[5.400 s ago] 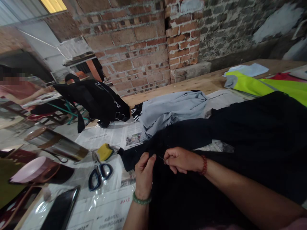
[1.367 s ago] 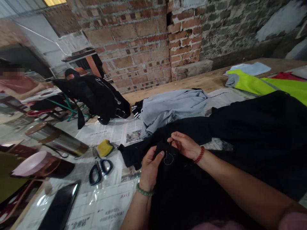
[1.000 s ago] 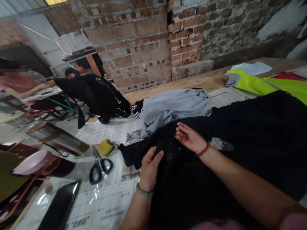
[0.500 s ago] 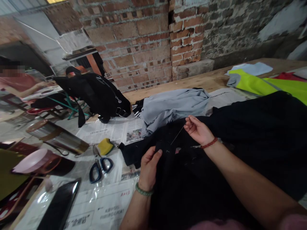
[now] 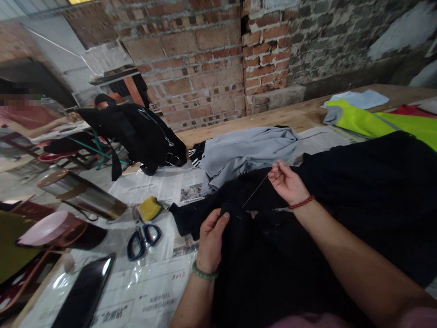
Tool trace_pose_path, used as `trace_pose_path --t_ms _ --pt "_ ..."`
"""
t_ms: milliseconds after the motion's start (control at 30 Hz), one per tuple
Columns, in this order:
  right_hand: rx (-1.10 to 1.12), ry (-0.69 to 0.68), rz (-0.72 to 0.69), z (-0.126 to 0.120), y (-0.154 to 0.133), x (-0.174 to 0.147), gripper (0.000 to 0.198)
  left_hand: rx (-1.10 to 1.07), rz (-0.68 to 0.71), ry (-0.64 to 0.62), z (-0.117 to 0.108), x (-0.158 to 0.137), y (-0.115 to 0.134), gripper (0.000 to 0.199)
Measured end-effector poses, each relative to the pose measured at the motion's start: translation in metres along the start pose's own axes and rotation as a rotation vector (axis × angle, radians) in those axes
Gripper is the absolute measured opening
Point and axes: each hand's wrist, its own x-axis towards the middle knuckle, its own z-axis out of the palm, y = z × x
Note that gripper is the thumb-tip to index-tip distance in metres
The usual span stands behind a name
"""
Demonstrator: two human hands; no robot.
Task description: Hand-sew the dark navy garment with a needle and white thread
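Dark cloth point(image 5: 269, 269) covers my lap and the table edge, with short pale stitches showing near the fold. My left hand point(image 5: 210, 239) is closed on that fold, thumb on top. A taut pale thread point(image 5: 255, 192) rises from the cloth, just right of my left thumb, up to my right hand point(image 5: 286, 183). The right fingertips are pinched on the thread; whether a needle is also between them cannot be made out. Behind the dark cloth lies a folded grey garment point(image 5: 249, 148).
Newspaper point(image 5: 153, 278) under clear plastic carries scissors point(image 5: 143, 240), a yellow sponge point(image 5: 150, 208), a phone point(image 5: 85, 291), a steel flask point(image 5: 82, 193) and a pink-lidded cup point(image 5: 51, 230). A black bag point(image 5: 143, 136) and a hi-vis garment point(image 5: 355, 118) lie farther back. Another person point(image 5: 30, 116) sits at far left.
My right hand has moved slightly up and to the right, drawing out a little more thread. My left hand keeps its grip on the fold in nearly the same place.
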Motion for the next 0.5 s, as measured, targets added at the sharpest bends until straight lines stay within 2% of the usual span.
trace_pose_path --t_ms 133,333,400,500 --pt "-0.286 -0.131 0.055 0.007 0.015 -0.011 0.013 -0.014 0.030 0.017 -0.001 0.001 -0.003 0.015" --pt "-1.038 -0.316 0.071 0.016 0.049 -0.035 0.011 0.000 0.053 0.099 -0.002 0.004 -0.006 0.014" --pt "-1.165 -0.433 0.090 0.017 0.055 -0.041 0.013 -0.017 0.016 0.101 -0.002 0.004 -0.005 0.015" --pt "-1.241 -0.620 0.053 0.017 0.056 -0.047 0.017 -0.023 -0.029 0.048 0.000 0.003 -0.002 0.017"
